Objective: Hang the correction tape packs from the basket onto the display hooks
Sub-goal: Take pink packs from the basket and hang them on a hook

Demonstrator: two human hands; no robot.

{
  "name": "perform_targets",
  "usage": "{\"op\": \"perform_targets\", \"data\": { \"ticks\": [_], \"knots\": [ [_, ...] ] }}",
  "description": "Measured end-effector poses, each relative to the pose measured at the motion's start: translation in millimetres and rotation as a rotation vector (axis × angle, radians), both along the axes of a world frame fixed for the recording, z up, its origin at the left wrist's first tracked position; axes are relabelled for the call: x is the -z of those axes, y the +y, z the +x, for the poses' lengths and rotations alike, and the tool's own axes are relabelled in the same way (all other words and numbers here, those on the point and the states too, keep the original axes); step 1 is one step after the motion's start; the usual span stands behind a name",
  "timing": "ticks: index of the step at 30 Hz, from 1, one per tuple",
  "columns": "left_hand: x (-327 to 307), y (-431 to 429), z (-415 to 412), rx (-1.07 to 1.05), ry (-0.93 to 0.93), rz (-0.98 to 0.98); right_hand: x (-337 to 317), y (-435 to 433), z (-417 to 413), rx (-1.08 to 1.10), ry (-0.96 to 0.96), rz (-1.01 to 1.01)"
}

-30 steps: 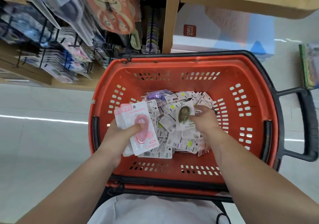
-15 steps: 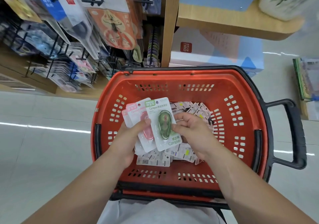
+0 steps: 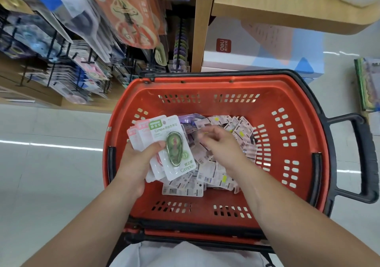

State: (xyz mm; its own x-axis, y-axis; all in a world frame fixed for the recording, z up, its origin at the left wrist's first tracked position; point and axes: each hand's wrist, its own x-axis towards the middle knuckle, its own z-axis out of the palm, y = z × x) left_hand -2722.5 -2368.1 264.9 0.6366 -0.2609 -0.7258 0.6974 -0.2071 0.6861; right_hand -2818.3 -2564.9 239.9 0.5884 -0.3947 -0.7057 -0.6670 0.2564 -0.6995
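The right hand (image 3: 221, 145) has let go of the green pack (image 3: 174, 149), fingers (image 3: 213, 136) loose over the basket (image 3: 205, 85) mid-frame; the left hand (image 3: 137, 161) grips the fanned packs (image 3: 141, 135), centre left.

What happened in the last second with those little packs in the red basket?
The right hand lifted the green pack off the pile, added it to the fan of packs the left hand grips, then let go and moved back over the pile, seemingly empty. The left hand kept its hold; the red basket stayed put.
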Motion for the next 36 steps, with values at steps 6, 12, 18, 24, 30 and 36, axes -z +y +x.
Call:
{"op": "perform_targets", "data": {
  "ticks": [6,12,18,24,30,36],
  "knots": [
    [1.9,11.3,9.4,-0.026,-0.068,0.082,88.0,-54.8,30.0,0.438,0.358,-0.084],
    [-1.3,15.1,7.5,0.072,-0.064,0.096,127.6,-65.7,39.0,0.555,0.251,0.063],
    [-5.4,11.0,3.1,0.075,-0.063,0.097,98.1,-53.3,18.7,0.529,0.261,-0.238],
    [-9.4,11.3,-3.7,0.061,-0.048,0.106,48.6,-40.3,-30.4,-0.003,0.029,-0.774],
    [-15.9,18.6,-8.9,0.083,-0.074,0.109,86.5,-12.9,-31.4,-0.861,0.202,-0.496],
    [-30.6,32.8,-15.7,0.016,-0.101,0.079,92.4,-4.0,-26.0,-0.764,0.267,-0.655]
  ]
}}
